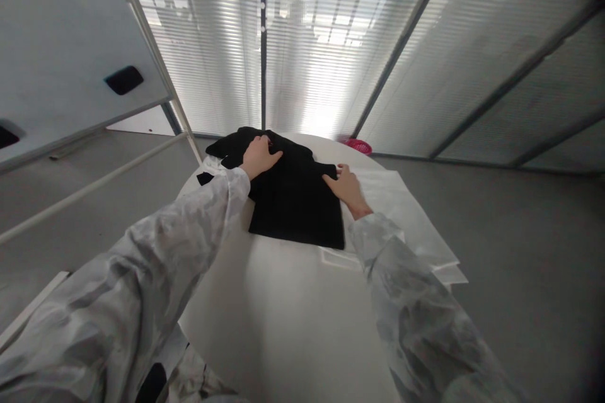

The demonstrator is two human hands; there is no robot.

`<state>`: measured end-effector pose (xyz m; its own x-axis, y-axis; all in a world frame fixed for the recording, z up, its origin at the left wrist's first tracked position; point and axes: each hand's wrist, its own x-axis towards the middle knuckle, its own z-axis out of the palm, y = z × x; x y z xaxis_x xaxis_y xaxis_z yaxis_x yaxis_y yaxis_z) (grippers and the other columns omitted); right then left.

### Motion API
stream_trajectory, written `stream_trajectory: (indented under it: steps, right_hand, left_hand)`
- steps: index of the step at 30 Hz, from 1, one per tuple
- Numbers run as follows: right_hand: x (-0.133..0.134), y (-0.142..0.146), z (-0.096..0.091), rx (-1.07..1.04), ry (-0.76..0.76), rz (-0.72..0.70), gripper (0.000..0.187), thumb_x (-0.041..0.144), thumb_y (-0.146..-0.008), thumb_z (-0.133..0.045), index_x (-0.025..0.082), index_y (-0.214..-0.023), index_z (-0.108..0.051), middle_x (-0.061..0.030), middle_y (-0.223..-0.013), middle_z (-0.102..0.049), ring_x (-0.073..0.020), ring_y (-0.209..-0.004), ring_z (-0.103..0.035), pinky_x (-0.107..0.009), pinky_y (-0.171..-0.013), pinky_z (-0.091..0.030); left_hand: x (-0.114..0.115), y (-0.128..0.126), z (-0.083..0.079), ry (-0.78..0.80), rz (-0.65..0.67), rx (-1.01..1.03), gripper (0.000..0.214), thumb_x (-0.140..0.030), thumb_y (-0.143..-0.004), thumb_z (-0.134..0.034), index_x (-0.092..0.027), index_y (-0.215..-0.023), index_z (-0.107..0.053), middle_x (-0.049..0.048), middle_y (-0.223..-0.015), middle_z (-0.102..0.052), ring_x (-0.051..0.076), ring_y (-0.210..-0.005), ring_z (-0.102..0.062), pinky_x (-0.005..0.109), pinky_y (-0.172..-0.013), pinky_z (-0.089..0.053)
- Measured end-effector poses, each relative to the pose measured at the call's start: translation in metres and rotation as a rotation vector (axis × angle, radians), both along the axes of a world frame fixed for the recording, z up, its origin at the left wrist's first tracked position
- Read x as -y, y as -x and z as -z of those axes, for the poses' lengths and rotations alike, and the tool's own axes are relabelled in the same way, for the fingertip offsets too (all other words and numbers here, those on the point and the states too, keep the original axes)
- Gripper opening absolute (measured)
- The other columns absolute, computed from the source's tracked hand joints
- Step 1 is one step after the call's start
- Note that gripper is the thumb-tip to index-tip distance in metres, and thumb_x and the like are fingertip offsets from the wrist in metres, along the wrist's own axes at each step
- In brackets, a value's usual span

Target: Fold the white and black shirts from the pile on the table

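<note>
A black garment (pixel 293 198) lies partly folded on a round white table (pixel 283 302). My left hand (pixel 259 156) rests on its far left part, fingers lying fairly flat and pressed on the cloth. My right hand (pixel 347 187) lies flat on the garment's right edge with fingers stretched out. Both sleeves are light grey camouflage. Neither hand holds anything lifted.
Clear plastic bags or sheets (pixel 416 227) lie on the table to the right of the garment. A red basket (pixel 358 146) sits on the floor behind the table. A white slanted board with rails (pixel 70 44) stands at left, and blinds cover glass walls behind.
</note>
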<state>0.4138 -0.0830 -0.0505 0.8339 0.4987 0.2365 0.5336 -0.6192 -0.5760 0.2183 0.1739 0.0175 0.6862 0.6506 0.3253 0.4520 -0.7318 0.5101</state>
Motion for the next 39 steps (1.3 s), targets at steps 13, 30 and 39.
stream_trajectory:
  steps: [13,30,39]
  right_hand:
    - [-0.002,0.004,0.013,-0.277,-0.329,-0.17,0.074,0.041,-0.076,-0.082,0.022,-0.142,-0.054,-0.0084,-0.111,-0.08,-0.0309,-0.1,-0.079,-0.053,-0.097,-0.066]
    - [0.042,-0.022,-0.008,-0.302,-0.201,-0.072,0.112,0.039,-0.076,-0.09,0.014,-0.172,-0.037,-0.0216,-0.139,-0.077,-0.0388,-0.119,-0.079,-0.056,-0.108,-0.064]
    - [0.103,0.045,-0.007,-0.529,-0.174,-0.256,0.102,0.044,-0.083,-0.087,0.022,-0.169,-0.036,-0.0092,-0.107,-0.085,-0.0356,-0.096,-0.084,-0.054,-0.089,-0.072]
  left_hand:
    - [0.007,0.014,0.007,0.051,0.293,0.22,0.027,-0.045,-0.102,-0.074,-0.019,-0.107,-0.073,0.0081,-0.106,-0.079,0.026,-0.096,-0.072,0.041,-0.094,-0.057]
    - [0.035,0.008,0.02,0.668,0.11,0.205,0.044,-0.03,-0.09,-0.09,-0.018,-0.121,-0.061,0.0062,-0.096,-0.074,0.02,-0.075,-0.071,0.031,-0.065,-0.056]
    - [0.07,0.092,0.046,0.35,0.345,-0.062,0.045,-0.061,-0.093,-0.077,-0.021,-0.079,-0.062,0.0019,-0.075,-0.065,0.019,-0.07,-0.062,0.031,-0.061,-0.042]
